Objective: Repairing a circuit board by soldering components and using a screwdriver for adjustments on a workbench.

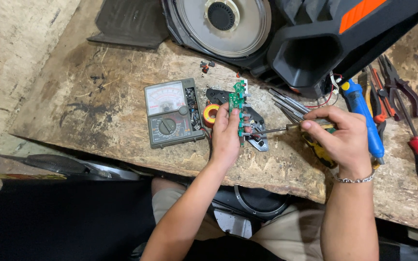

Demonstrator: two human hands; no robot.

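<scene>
Left hand [226, 137] clamps narrow green circuit board [237, 104], already out of black speaker housing [310, 43]; right hand [347, 137] grips slim metal-shaft screwdriver [276, 129], tip at board, so work looks midway.

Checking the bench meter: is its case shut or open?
Open: the grey analog multimeter shows exposed circuitry along its right side.

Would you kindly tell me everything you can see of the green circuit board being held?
The green circuit board is a narrow strip, held upright on edge above the wooden bench. Small components and pale connectors stud its face; fine detail is too small to tell. The left hand grips its lower part between thumb and fingers. The metal tip of a screwdriver, held in the right hand, meets its lower right edge.
</scene>
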